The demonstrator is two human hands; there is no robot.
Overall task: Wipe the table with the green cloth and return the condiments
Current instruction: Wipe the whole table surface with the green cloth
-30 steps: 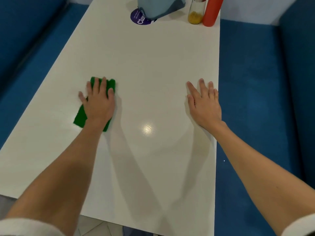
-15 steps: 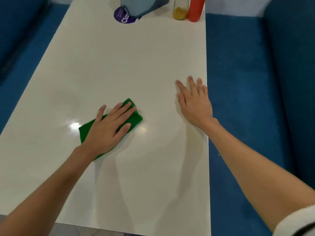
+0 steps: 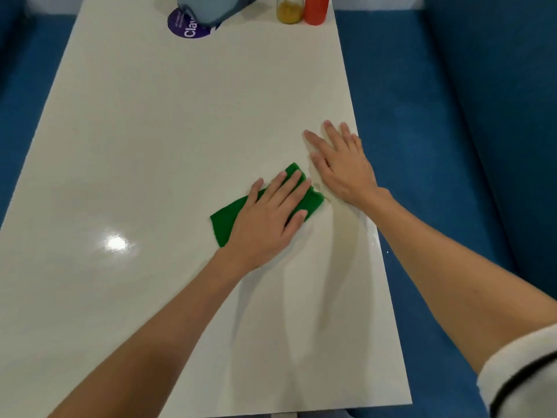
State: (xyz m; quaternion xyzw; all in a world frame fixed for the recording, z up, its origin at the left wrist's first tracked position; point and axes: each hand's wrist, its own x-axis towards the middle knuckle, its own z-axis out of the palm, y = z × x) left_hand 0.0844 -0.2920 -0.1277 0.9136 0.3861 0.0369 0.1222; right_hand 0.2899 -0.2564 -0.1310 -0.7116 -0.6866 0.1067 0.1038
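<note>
The green cloth [image 3: 224, 223] lies flat on the white table [image 3: 168, 140], right of its middle. My left hand [image 3: 268, 218] presses down on the cloth with straight fingers and covers its middle. My right hand [image 3: 340, 164] rests flat on the table near the right edge, just beyond the cloth's far corner. At the far end stand a clear shaker with yellow powder [image 3: 290, 10] and a red bottle [image 3: 315, 9], side by side, their tops cut off by the frame.
A light blue holder [image 3: 211, 7] stands at the far end beside a round purple sticker [image 3: 187, 28]. Blue bench seats [image 3: 422, 146] run along both long sides of the table. A bright light reflection shows on the near left surface.
My left hand has slid the green cloth from the left part of the table rightward, up to my right hand. My right hand has stayed flat near the right edge.
</note>
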